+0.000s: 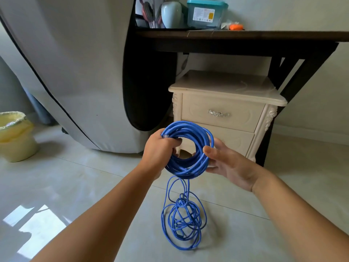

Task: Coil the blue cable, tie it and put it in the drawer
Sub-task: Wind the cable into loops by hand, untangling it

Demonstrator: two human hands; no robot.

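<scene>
1. Firmly, the left hand (160,146) grips the left side of the coiled blue cable (190,130), its fingers curled through the ring and closed round the strands.
2. The right hand (226,163) holds the coil's opposite side, with the thumb pressed on the front of the strands and the fingers reaching behind them, mostly hidden.
3. The coil stands upright between the two hands, touching both.
4. Below the hands, the rest of the cable drops from the coil's bottom into a loose tangle on the floor (75,176).
5. Beyond the hands, a cream cabinet (226,86) stands with its upper drawer (200,112) closed.
</scene>
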